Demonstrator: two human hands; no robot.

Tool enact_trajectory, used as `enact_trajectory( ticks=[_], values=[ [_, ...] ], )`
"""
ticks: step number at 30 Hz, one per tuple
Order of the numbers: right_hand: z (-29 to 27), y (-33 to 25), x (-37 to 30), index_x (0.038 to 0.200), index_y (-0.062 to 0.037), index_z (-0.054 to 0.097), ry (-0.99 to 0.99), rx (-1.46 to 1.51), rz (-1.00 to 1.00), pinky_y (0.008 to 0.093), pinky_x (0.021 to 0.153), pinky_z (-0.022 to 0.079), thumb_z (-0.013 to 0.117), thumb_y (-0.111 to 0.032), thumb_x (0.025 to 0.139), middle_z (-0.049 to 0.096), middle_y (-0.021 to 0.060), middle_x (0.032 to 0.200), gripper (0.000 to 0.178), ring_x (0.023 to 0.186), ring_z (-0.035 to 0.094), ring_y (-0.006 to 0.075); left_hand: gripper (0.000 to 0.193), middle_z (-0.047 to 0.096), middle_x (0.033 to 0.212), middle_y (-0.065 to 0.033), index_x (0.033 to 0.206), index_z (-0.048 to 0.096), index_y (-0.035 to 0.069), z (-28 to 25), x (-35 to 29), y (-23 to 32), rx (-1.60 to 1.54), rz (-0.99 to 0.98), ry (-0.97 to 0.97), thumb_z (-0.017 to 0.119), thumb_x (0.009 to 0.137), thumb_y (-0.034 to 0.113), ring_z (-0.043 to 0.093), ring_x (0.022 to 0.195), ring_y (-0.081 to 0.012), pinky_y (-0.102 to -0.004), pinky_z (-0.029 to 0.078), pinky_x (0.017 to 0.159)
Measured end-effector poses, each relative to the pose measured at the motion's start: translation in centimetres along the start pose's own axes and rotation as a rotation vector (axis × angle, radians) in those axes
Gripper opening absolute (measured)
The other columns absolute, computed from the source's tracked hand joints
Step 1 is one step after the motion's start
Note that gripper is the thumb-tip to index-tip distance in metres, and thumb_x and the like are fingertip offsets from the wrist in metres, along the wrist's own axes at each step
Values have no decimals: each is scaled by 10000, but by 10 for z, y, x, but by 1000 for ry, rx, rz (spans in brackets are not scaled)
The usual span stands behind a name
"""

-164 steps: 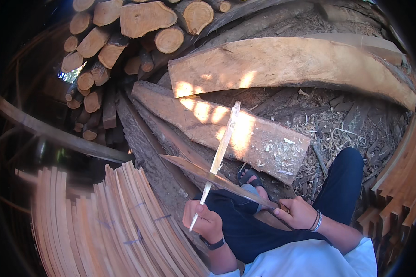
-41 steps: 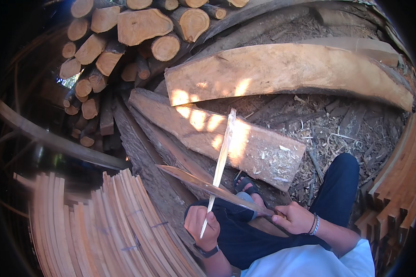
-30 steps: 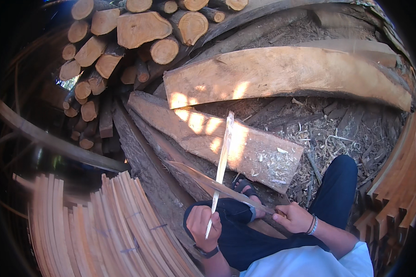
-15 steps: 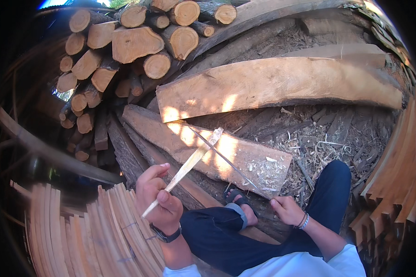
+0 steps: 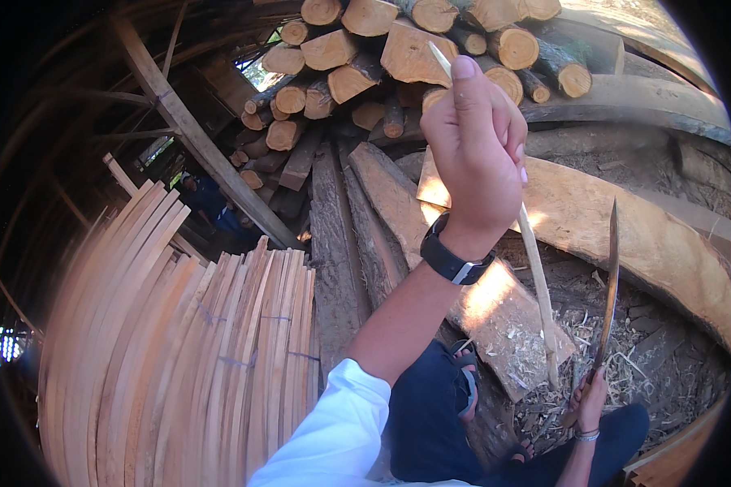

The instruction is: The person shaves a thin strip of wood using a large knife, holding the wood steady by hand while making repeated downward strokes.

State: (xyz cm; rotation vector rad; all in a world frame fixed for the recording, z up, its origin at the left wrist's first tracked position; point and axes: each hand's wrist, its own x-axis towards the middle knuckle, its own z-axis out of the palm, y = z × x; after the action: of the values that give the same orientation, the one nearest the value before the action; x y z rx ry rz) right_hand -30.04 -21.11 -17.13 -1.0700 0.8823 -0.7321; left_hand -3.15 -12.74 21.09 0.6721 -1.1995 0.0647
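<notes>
My left hand [image 5: 477, 154], with a dark watch on the wrist, is raised in front of me and closed round a pale whittled stick [image 5: 538, 284]. The stick's pointed end sticks out above my thumb. Its other end reaches down past the end of a thick wooden slab [image 5: 495, 312] strewn with shavings; whether it touches anything there I cannot tell. Low on the right, my right hand [image 5: 590, 399] grips a machete [image 5: 607, 296] by its handle, with the long blade pointing up and away from me. Blade and stick are apart.
Cut logs [image 5: 483, 50] are stacked at the back. Bundled wooden strips [image 5: 244, 349] stand at left, near a slanting beam [image 5: 195, 134]. A person [image 5: 209, 203] is in the shade behind. A large curved slab [image 5: 625, 219] lies at right, with shavings [image 5: 625, 357] on the ground.
My left hand has risen and moved right with the stick, whose thin end now points up. The machete has swung from across the slab to upright. My view has turned left.
</notes>
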Motion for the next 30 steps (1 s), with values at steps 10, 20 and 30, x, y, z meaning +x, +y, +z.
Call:
enact_trajectory(
  ticks=[10, 20, 30],
  values=[
    [-64, 4, -32, 778, -120, 434, 343, 47, -78, 210, 336, 259, 359, -571, 1013, 371, -42, 524, 514, 390, 350, 60, 542, 294, 433, -12, 552, 269, 135, 45, -87, -98, -317, -376, 154, 395, 1038, 339, 306, 337, -107, -250, 245, 324],
    [-66, -16, -69, 752, -88, 441, 274, -18, -24, 223, 345, 296, 309, -607, 1005, 393, -23, 517, 592, 366, 357, 72, 549, 406, 525, -24, 613, 401, 101, 4, -176, -187, -228, -1042, -410, 259, 1029, 430, 455, 512, -150, -287, 425, 557],
    [-57, -20, -63, 750, -53, 470, 152, 47, -35, 236, 361, 327, 342, -559, 1019, 421, -3, 523, 587, 387, 399, 84, 635, 686, 870, -79, 868, 642, 53, -16, -174, -176, 414, -1198, -897, 216, 1043, 490, 659, 814, -189, -338, 524, 791]
  ],
)
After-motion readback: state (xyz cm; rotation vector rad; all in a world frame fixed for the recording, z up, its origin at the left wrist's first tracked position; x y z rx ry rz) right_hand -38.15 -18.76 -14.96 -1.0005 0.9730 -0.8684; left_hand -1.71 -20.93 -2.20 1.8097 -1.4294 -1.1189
